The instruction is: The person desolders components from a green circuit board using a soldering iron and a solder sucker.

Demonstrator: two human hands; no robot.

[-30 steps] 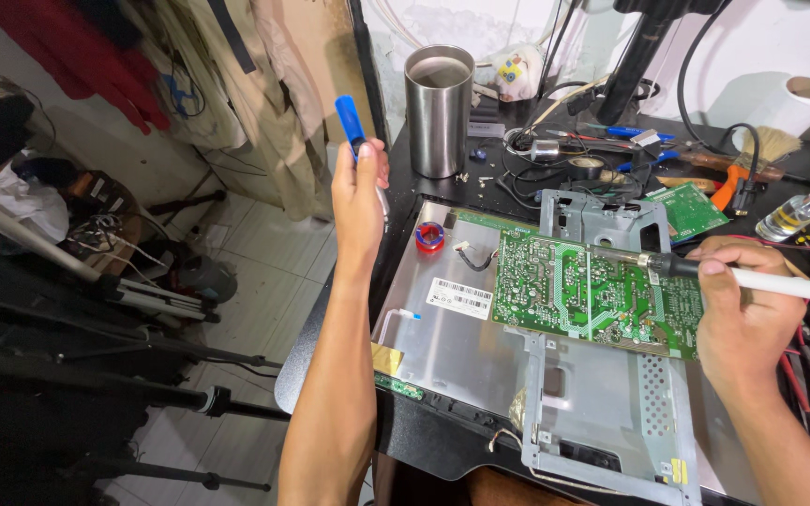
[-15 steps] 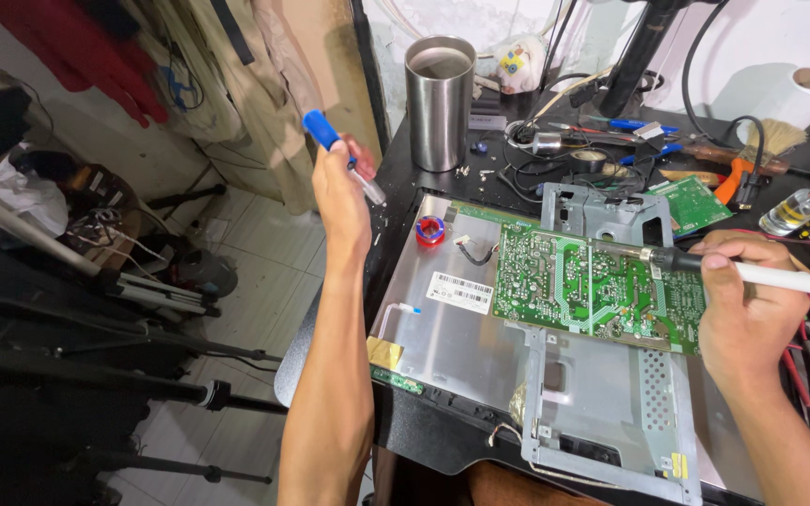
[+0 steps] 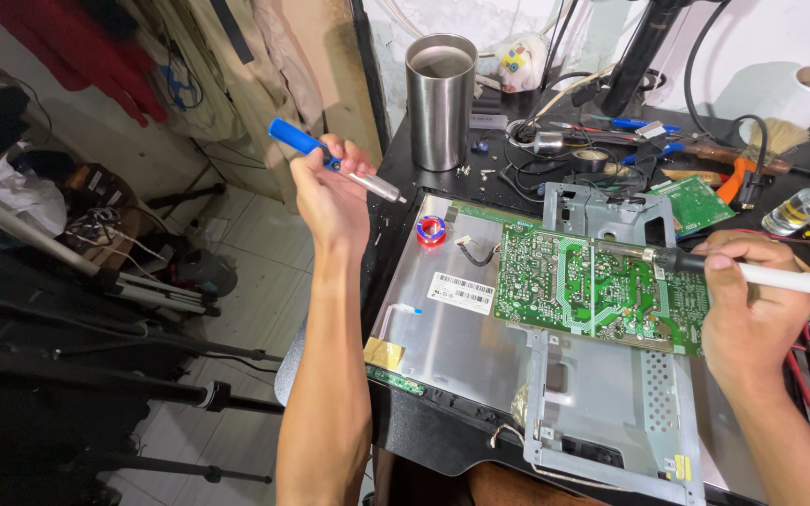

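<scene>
Above the green circuit board (image 3: 602,286), right hand (image 3: 747,305) grips a soldering iron (image 3: 780,278); left hand (image 3: 330,192) clutches a desoldering pump (image 3: 330,161).

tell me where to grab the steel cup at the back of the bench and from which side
Grip the steel cup around its plain cylindrical wall, about mid-height, coming from the front left. It stands upright with no handle, and cables and tools crowd its right side, while the left hand, holding the blue desoldering pump, is already on that open side.
</scene>
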